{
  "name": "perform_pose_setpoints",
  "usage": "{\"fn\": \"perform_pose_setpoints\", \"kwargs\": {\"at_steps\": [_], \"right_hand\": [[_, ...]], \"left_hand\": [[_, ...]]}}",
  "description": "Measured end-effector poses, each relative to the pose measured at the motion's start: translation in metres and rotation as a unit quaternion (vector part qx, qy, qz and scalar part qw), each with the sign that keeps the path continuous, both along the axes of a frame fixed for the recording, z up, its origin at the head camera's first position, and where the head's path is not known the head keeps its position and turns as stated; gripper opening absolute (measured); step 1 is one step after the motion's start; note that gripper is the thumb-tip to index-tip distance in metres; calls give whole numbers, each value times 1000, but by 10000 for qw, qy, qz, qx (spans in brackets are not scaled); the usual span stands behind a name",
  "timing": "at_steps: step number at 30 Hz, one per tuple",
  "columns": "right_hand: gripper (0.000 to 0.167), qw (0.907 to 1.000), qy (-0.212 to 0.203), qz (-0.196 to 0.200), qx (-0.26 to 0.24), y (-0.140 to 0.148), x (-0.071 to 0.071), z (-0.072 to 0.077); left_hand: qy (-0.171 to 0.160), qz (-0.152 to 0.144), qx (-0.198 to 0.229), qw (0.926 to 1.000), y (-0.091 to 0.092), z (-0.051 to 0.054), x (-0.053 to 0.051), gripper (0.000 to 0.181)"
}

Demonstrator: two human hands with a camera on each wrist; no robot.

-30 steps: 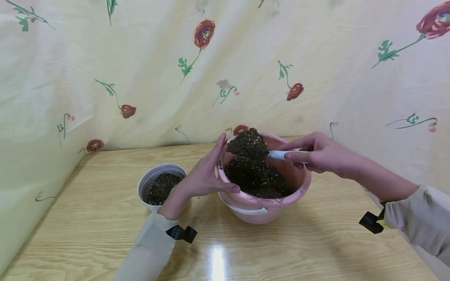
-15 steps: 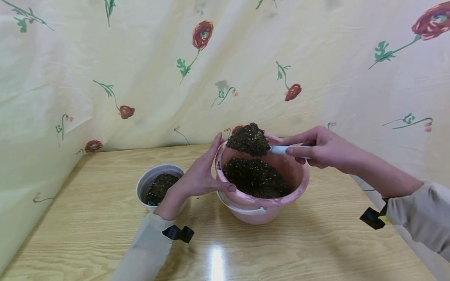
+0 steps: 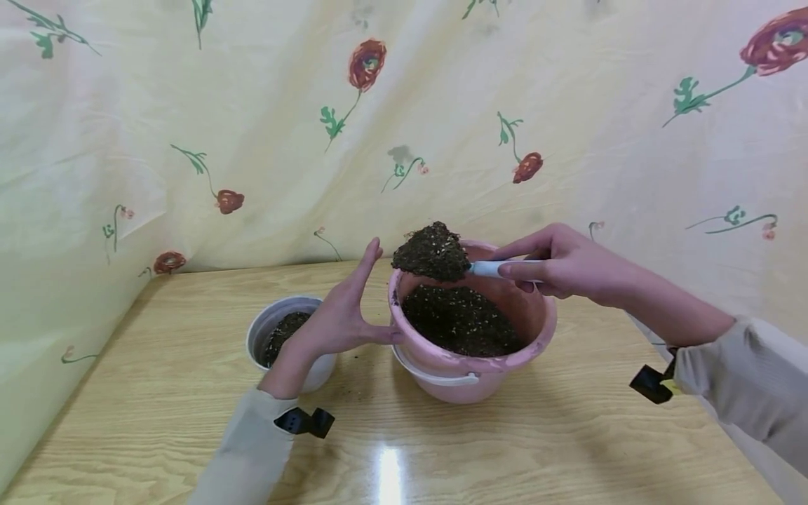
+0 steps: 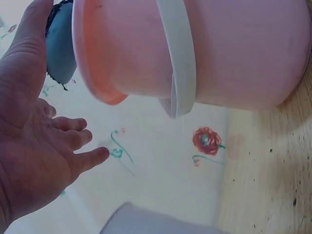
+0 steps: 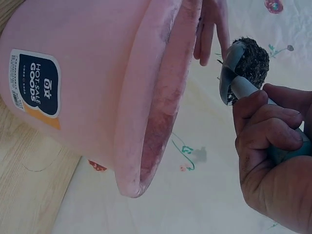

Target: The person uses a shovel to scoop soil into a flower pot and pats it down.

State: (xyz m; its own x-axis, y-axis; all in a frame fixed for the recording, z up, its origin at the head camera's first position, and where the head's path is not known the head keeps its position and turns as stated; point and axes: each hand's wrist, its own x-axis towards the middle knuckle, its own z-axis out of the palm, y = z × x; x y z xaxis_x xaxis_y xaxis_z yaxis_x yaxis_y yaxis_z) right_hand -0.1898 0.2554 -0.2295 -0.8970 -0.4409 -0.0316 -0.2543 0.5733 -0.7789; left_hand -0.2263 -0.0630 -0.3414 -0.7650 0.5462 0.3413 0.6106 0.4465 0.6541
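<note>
My right hand (image 3: 562,265) grips the pale blue handle of a hand trowel (image 3: 489,269). A heap of dark soil (image 3: 432,252) on its blade hides most of the metal in the head view. The loaded blade is over the left rim of a pink bucket (image 3: 457,391), which has dark soil (image 3: 463,322) inside. My left hand (image 3: 337,315) is spread beside that rim, palm toward the bucket; its thumb tip is close to the rim, and whether they touch I cannot tell. Fingers curl round the trowel handle (image 5: 246,89) in the right wrist view.
A whitish pot (image 3: 320,374) with soil in it stands left of the bucket, partly behind my left forearm. A white bail handle (image 3: 435,379) hangs on the bucket's front. Soil crumbs lie on the wooden table (image 3: 158,393). A flowered cloth (image 3: 271,105) hangs behind.
My left hand has let go of the bucket's rim and moved left. The trowel with its soil has risen a little, then shifted left over the rim.
</note>
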Motion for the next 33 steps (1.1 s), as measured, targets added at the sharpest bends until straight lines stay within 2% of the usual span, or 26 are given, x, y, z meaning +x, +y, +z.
{"fn": "perform_pose_setpoints", "kwargs": {"at_steps": [7,15,20,23,27,33], "right_hand": [[28,9997,-27,232,-115,-11,-7,-2],[27,9993,31,377,68,-26,-17,-2],[25,9964,48,840,44,-34,-23,-4],[27,9929,59,1186,-60,-38,-26,-5],[28,9899,17,1410,-162,-45,-29,-7],[30,9908,179,1337,-45,-55,-33,-7]], "left_hand": [[-64,69,101,9999,-15,-2,1,133],[-160,240,162,9995,-34,-3,2,129],[-265,286,223,9990,-42,-2,4,129],[-246,317,294,9988,-45,-2,5,130],[-134,357,328,9987,-51,-3,6,131],[-50,481,335,9983,-59,-7,7,129]]}}
